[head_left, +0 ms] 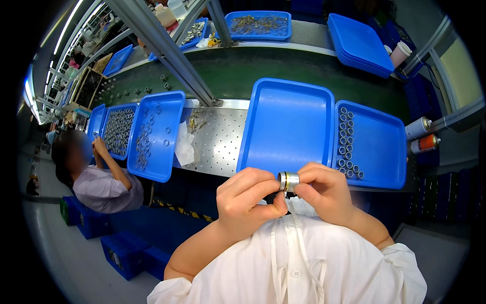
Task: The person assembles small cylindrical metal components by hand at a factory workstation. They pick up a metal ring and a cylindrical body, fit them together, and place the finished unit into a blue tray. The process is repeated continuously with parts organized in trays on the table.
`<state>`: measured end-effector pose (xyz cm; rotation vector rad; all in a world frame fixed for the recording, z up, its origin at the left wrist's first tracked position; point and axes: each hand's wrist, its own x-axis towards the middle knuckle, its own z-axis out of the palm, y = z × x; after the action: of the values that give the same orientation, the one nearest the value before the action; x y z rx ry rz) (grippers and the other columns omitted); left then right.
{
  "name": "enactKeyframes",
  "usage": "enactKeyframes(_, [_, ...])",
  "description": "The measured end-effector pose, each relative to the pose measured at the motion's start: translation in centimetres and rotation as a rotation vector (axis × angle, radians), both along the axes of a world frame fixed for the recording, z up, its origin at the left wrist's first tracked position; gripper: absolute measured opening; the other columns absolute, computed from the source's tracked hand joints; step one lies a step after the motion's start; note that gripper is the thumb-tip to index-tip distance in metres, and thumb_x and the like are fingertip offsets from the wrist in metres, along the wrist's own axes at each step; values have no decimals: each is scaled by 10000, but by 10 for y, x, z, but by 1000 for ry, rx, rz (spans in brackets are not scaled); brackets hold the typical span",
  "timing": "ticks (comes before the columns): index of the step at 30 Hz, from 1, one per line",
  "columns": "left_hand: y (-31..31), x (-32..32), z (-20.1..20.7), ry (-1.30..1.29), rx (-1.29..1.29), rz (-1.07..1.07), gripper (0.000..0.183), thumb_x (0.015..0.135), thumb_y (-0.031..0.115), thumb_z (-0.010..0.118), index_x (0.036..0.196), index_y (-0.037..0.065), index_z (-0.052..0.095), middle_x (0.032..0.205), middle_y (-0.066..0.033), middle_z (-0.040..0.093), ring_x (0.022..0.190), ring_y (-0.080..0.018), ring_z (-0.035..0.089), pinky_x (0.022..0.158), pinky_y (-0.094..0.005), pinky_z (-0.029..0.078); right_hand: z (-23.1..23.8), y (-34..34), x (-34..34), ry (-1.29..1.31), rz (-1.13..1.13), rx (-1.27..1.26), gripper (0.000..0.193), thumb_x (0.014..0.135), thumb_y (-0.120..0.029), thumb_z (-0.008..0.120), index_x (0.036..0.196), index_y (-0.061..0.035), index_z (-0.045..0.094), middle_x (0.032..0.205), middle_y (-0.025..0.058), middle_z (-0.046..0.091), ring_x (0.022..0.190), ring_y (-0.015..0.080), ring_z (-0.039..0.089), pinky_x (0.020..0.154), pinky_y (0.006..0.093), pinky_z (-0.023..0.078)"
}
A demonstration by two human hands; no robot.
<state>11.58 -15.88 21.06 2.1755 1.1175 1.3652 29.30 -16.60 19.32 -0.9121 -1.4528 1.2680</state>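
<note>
Pinching a short silver cylinder [290, 181] from opposite sides, the left hand [248, 198] and right hand [326, 193] are both touching it, neither clearly nearer. It is sitting between their fingertips, axis running roughly left to right. Beyond, a large blue tray [291, 124] is lying on the counter [218, 148]; to its right, a second tray [380, 147] is carrying metal rings [346, 134].

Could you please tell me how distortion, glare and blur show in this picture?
Head view: fisheye distortion arches the green surface; ceiling tubes glare at upper left; a blurred patch covers the head of the co-worker; the metal cylinder between left hand and right hand looks fairly clear.
</note>
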Motion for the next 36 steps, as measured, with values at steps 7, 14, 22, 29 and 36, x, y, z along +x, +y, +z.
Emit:
enactKeyframes(7, [-6, -1, -1, -300, -451, -111, 125, 651, -73, 652, 761, -15, 638, 732, -59, 599, 583, -103, 569, 532, -216, 480, 2, -2, -2, -49, -57, 38, 56, 753, 5, 656, 805, 8, 636, 727, 74, 610, 593, 107, 522, 509, 226, 392])
enactKeyframes(14, [-10, -5, -1, -503, -806, -209, 87, 717, -64, 633, 799, -38, 629, 825, -58, 569, 670, -86, 555, 614, -207, 483, 9, -4, -6, -164, -121, 135, 50, 731, 2, 674, 767, -2, 639, 670, 60, 596, 535, 98, 508, 482, 219, 396])
enactKeyframes(22, [-10, -8, -4, -576, -874, -256, 59, 728, -77, 616, 778, -49, 605, 833, -60, 546, 685, -89, 541, 630, -213, 481, 10, -4, -9, -180, -132, 187, 67, 712, 12, 686, 755, -14, 642, 659, 57, 597, 529, 93, 535, 473, 208, 414])
enactKeyframes(29, [-10, -9, -6, -616, -868, -267, 48, 739, -78, 611, 773, -46, 605, 835, -57, 544, 703, -89, 540, 636, -213, 481, 11, -4, -8, -187, -109, 207, 79, 705, 19, 686, 758, -12, 638, 666, 62, 600, 524, 104, 542, 471, 214, 426])
enactKeyframes(36, [-14, -8, -9, -650, -877, -247, 47, 757, -70, 605, 795, -45, 616, 842, -52, 546, 714, -88, 548, 635, -212, 485, 9, -4, -7, -200, -89, 279, 120, 676, 27, 706, 763, -13, 633, 670, 68, 593, 552, 137, 553, 481, 232, 435])
